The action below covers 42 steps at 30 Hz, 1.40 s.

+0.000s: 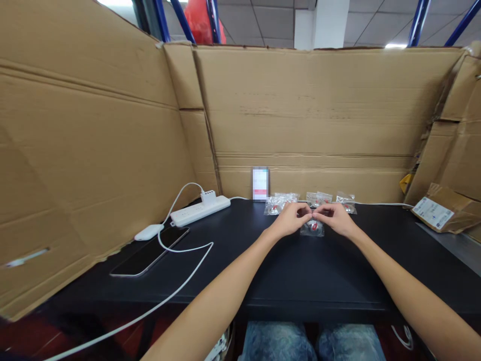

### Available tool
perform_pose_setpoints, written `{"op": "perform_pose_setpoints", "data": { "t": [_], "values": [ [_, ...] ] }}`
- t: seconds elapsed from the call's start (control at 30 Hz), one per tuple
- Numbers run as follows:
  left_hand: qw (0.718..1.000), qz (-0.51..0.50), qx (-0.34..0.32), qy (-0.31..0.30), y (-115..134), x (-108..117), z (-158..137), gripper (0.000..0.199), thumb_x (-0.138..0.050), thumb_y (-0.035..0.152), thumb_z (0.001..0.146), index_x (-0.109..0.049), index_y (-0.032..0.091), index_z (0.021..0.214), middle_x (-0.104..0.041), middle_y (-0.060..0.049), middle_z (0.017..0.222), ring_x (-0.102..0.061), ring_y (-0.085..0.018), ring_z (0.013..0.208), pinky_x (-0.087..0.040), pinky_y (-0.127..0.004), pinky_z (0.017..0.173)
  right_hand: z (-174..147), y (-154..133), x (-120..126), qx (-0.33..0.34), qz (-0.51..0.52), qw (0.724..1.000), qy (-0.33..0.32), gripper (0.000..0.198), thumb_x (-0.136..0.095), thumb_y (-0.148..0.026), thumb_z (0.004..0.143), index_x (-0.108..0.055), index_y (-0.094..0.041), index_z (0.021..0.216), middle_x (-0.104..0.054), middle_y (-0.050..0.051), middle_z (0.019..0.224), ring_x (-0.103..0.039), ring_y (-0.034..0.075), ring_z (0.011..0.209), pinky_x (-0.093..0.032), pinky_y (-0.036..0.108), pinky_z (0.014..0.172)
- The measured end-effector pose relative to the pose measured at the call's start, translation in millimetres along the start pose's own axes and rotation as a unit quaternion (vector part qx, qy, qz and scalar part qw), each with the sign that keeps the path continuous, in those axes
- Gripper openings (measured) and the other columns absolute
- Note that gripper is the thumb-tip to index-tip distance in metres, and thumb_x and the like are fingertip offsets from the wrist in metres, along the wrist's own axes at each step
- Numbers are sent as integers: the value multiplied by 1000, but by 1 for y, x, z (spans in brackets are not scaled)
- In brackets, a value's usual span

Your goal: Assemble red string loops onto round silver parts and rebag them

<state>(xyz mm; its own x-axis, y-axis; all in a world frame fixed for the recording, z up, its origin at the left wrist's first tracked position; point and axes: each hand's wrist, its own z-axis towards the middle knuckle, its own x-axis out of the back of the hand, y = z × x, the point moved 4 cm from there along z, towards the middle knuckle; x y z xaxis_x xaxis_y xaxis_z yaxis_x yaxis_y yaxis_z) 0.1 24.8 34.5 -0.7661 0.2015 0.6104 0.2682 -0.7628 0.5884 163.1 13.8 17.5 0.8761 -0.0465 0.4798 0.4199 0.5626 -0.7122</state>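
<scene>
A small clear plastic bag with something red and dark in it hangs or lies just below my fingertips, over the black table. My left hand pinches the bag's upper edge from the left. From the right, my right hand pinches the same edge, its fingertips almost meeting the left ones. Behind the hands lie more clear bags with small red items: a pile at the left, some in the middle and one at the right. What exactly the bags contain is too small to tell.
A lit phone leans against the cardboard back wall. At the left are a white power strip, a white charger, a dark tablet and a trailing white cable. A brown package stands at the right.
</scene>
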Motion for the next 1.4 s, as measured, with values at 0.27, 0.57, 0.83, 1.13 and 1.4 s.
{"op": "perform_pose_setpoints", "data": {
  "t": [0.27, 0.57, 0.83, 1.13, 1.4],
  "values": [
    [997, -59, 23, 31, -3, -7, 2, 8, -58, 21, 74, -63, 14, 75, -63, -1, 71, -56, -13, 65, -43, -24, 62, 0, -7, -6, 13, 7, 1000, 11, 14, -63, -31, 74, -65, -17, 73, -66, 3, 71, -61, 17, 67, -49, 29, 67],
    [995, -79, 47, 45, -3, -10, 2, 5, -58, 17, 67, -60, 15, 72, -60, 1, 68, -54, -12, 64, -43, -24, 63, -4, -22, -9, 49, -65, 996, 34, 4, -55, -22, 71, -56, -19, 67, -60, 0, 66, -55, 16, 64, -44, 27, 65],
    [993, -104, 50, 33, -4, -9, 5, 2, -56, 17, 65, -57, 15, 64, -55, 2, 63, -50, -11, 61, -40, -23, 62, -2, -23, -10, 56, -54, 996, 36, 9, -58, -22, 70, -52, -21, 63, -59, 0, 64, -53, 16, 62, -44, 28, 67],
    [993, -82, 73, 53, -5, -9, 7, 3, -54, 16, 63, -56, 16, 60, -53, 3, 58, -48, -11, 57, -38, -22, 58, 0, -14, -11, 42, -62, 995, 73, 10, -57, -20, 67, -50, -20, 60, -58, -1, 60, -53, 15, 59, -42, 26, 61],
    [991, -75, 89, 69, -6, -7, 8, 4, -56, 16, 64, -55, 16, 60, -52, 4, 54, -48, -11, 54, -38, -22, 55, 2, -7, -5, 14, -88, 991, 98, 8, -58, -20, 65, -53, -20, 59, -60, 0, 61, -54, 16, 60, -43, 27, 62]
  ]
}}
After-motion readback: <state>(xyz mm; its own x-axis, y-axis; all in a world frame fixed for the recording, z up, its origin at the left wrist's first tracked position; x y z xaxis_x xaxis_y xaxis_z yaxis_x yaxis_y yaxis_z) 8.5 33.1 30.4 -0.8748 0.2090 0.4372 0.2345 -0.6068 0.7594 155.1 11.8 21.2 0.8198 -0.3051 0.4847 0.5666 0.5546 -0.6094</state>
